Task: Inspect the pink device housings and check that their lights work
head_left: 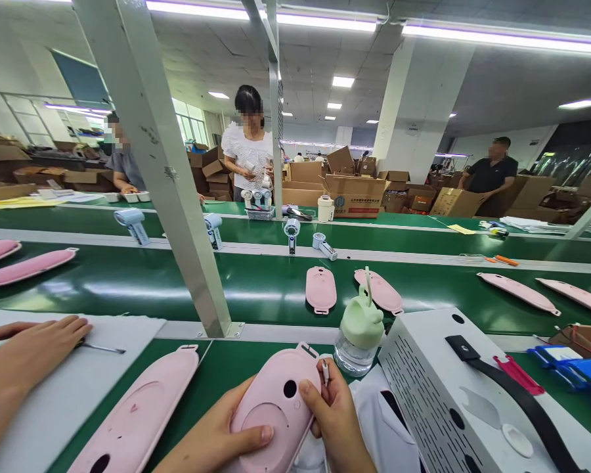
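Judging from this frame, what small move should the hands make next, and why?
Probably bring the small white part pinched in the right hand to the dark hole on the pink shell, which the left hand steadies: the part hovers just beside that hole.

Pink shell (274, 406), green belt (256, 289)

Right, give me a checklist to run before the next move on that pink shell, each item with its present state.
1. Left hand grips the pink shell: ok.
2. Right hand pinches the small white part at the shell's edge: ok.
3. Part seated in the shell: cannot tell.
4. Second pink shell lies apart on the green belt: ok.
5. Green-capped bottle stands upright, close to the right hand: ok.
6. Co-worker's hand stays on the grey mat, off the shell: ok.
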Demonstrator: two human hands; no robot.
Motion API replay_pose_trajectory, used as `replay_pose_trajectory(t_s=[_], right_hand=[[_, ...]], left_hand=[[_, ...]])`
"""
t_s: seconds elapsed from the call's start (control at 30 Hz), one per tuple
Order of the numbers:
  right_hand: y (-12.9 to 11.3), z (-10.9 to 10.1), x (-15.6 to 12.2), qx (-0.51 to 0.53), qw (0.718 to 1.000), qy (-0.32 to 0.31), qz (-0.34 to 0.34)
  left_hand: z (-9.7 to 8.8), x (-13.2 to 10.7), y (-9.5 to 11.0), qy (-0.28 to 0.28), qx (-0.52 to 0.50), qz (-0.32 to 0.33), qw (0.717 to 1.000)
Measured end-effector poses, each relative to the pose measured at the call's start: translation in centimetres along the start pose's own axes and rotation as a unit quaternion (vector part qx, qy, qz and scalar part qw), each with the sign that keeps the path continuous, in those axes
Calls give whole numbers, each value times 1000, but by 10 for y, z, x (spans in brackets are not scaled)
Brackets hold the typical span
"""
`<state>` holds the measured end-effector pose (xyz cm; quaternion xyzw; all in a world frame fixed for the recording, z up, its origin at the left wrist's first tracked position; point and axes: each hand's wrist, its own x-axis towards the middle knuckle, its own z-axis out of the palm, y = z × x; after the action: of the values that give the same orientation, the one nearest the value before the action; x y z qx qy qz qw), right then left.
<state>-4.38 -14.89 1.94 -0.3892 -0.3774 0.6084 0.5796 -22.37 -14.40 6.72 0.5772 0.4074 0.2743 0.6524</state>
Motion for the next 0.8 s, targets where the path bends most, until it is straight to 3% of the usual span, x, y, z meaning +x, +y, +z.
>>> replay_pose_trajectory(t_s=[0.37,0.67,0.8], right_hand=[[-4,2,-4,11,1000,14,0],[-6,3,-5,8,1000,19,-7],[-3,1,-3,12,1000,8,-3]], left_hand=[[-2,0,-3,3,28,5,1000],[6,-1,8,-2,-2,10,1000],[6,-3,1,15,-17,12,1000]])
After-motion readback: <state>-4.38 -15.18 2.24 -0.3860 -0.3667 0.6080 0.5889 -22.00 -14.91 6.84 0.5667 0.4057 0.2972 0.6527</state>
